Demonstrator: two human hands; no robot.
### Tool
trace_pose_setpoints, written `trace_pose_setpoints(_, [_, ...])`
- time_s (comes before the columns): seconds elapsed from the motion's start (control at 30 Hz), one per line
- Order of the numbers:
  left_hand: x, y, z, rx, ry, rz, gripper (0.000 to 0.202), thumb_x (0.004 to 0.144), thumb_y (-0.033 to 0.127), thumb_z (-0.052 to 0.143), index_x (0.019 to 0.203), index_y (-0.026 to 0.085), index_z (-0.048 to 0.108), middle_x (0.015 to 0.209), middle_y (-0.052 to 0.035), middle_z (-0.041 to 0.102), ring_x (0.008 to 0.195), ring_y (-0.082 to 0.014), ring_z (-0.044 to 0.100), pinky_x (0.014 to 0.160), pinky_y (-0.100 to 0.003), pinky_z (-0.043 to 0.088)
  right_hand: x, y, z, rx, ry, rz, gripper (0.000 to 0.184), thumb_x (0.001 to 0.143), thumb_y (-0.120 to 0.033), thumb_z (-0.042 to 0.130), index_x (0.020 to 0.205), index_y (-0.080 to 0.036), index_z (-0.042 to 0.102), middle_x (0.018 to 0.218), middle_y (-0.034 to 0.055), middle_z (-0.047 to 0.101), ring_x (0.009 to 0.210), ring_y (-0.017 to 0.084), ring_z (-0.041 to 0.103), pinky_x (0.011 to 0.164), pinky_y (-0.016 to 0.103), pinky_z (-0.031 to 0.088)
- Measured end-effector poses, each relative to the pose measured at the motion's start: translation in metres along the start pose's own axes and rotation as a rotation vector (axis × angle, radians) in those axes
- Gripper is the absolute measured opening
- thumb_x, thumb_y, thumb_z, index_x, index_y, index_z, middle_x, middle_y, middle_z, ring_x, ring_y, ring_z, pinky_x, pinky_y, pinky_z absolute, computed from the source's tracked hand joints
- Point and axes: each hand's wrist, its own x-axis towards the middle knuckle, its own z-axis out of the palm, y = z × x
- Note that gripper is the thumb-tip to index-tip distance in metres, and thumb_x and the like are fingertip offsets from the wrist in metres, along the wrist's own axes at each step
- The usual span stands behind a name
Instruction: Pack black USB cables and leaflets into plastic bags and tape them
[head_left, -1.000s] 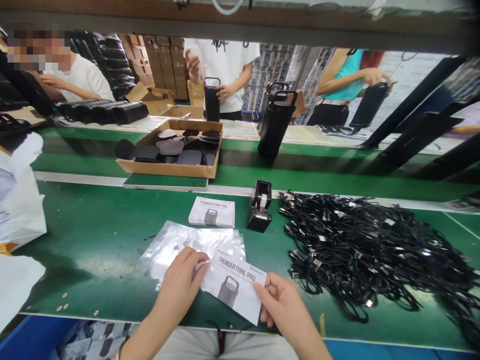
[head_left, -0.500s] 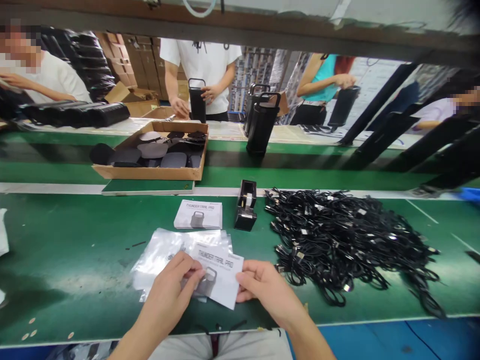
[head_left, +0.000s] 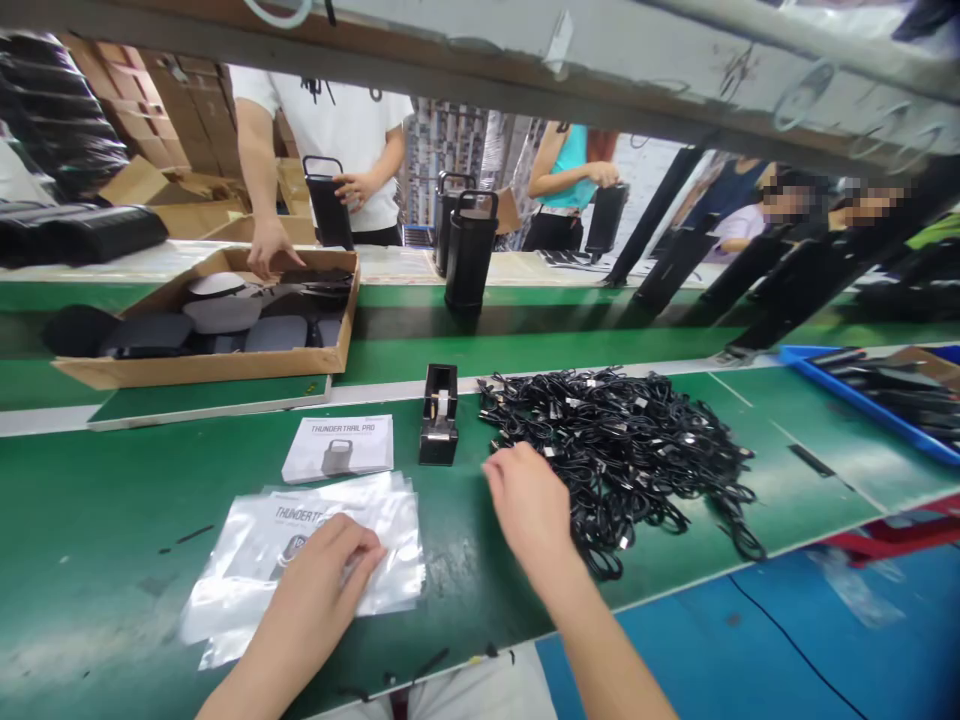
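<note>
The right hand (head_left: 532,510), bunched narrow at the left of the USB cables (head_left: 622,430), seems at cable-picking, needing one teased free; whether the left hand (head_left: 322,580) grips plastic bags (head_left: 397,545), I can't tell.

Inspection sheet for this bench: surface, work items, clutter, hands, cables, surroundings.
Surface: green bench, glossy.
Work items: plastic bags, printed leaflet in or under one; leaflet stack behind; tape dispenser beside the stack.
Clutter: dark scraps left of the bags.
Hands: left hand at the bags; right hand by the cable pile; grips unclear.
Cables: pile tangled, right of the dispenser.
Surroundings: co-workers opposite, black speakers, cardboard box of pads.
</note>
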Motion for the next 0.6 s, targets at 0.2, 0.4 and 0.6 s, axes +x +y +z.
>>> trace_pose_setpoints(0.2, [0.001,0.001,0.004,0.079,0.02,0.005,0.026,0.085,0.037,0.04,0.075,0.019,0.056,0.079,-0.005,0.054,0.077,-0.0195,0.051,0.071,-0.032,0.039,0.026,0.027,-0.003,-0.251,-0.141,0.014,0.016,0.078,-0.019,0.052,0.084,-0.01,0.064,0.092,0.0153,0.053,0.086,0.025,0.053,0.065,0.031,0.042])
trace_pose_setpoints(0.4, [-0.004,0.004,0.002,0.01,0.062,-0.033,0.025,0.086,0.036,0.037,0.077,0.018,0.052,0.081,-0.0042,0.054,0.076,-0.0175,0.051,0.069,-0.031,0.041,0.008,0.014,0.007,0.061,-0.041,-0.144,0.021,0.085,-0.026,0.043,0.078,-0.017,0.06,0.085,0.0049,0.052,0.081,0.015,0.051,0.073,0.026,0.039])
trace_pose_setpoints(0.6, [-0.005,0.002,0.004,-0.068,0.059,-0.098,0.026,0.087,0.038,0.034,0.078,0.019,0.049,0.082,-0.0031,0.052,0.074,-0.0168,0.049,0.068,-0.031,0.04,-0.041,-0.003,0.016,0.748,-0.158,-0.024,0.027,0.084,-0.038,0.044,0.082,-0.019,0.062,0.081,0.0035,0.054,0.073,0.014,0.053,0.068,0.026,0.043])
